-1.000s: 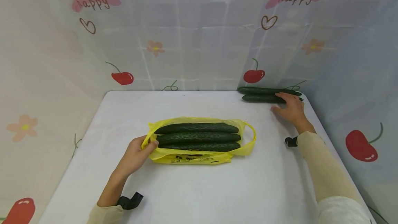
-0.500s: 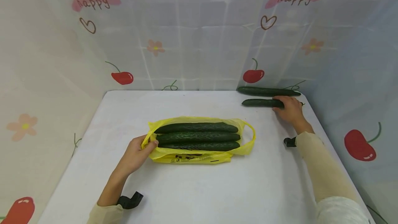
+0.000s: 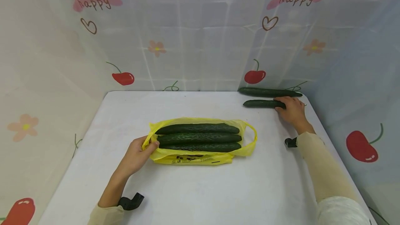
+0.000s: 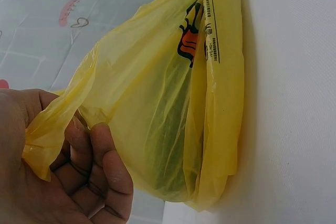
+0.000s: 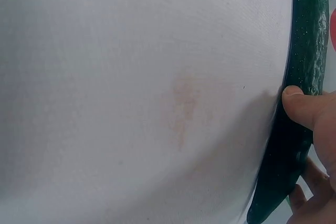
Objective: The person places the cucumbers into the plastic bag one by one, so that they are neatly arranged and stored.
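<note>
A yellow plastic bag (image 3: 193, 160) lies on the white table with its mouth spread, and three cucumbers (image 3: 200, 137) sit side by side in it. My left hand (image 3: 137, 155) grips the bag's left end; the left wrist view shows the plastic bunched between thumb and curled fingers (image 4: 113, 174). At the far right, my right hand (image 3: 293, 112) holds a cucumber (image 3: 260, 103) near its right end, thumb on the near side. In the right wrist view that cucumber (image 5: 310, 40) runs along the right edge, with the fingers partly out of frame.
Another cucumber (image 3: 268, 92) lies just behind the held one, along the back edge of the white table (image 3: 200, 193). A printed curtain (image 3: 203, 44) hangs behind the table and along both sides. Black wrist mounts (image 3: 131, 202) are on both arms.
My right hand has taken hold of the nearer of the two back cucumbers and drawn it slightly toward me, opening a gap between them. My left hand and the bag stay put.
</note>
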A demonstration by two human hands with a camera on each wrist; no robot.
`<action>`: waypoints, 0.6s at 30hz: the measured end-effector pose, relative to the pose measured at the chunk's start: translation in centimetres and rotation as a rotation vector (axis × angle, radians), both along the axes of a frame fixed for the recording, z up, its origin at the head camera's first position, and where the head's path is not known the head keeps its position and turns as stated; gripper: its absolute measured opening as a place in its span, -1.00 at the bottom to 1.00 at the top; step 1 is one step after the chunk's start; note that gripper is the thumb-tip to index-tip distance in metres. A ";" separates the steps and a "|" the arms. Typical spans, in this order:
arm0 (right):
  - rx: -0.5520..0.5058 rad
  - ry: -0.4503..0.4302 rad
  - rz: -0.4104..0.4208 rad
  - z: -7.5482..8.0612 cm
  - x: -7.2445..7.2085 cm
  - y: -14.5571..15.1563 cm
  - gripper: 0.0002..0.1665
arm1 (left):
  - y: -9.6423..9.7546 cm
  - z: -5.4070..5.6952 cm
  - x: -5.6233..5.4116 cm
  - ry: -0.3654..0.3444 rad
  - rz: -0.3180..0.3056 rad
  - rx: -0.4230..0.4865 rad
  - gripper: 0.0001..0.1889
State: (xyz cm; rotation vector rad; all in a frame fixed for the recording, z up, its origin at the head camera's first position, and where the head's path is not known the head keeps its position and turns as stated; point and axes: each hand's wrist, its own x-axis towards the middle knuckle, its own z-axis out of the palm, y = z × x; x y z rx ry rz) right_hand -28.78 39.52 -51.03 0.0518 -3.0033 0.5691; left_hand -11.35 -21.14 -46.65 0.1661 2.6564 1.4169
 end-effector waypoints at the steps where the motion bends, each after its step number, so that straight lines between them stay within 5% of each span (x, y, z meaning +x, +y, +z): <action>1: 0.005 0.002 0.004 0.0 0.0 0.0 -0.45 | 0.0 0.0 0.0 0.001 0.000 0.001 -0.72; 18: 0.003 0.161 0.073 0.8 3.0 0.5 -0.46 | 0.4 0.2 -0.2 0.000 -0.001 -0.017 -0.73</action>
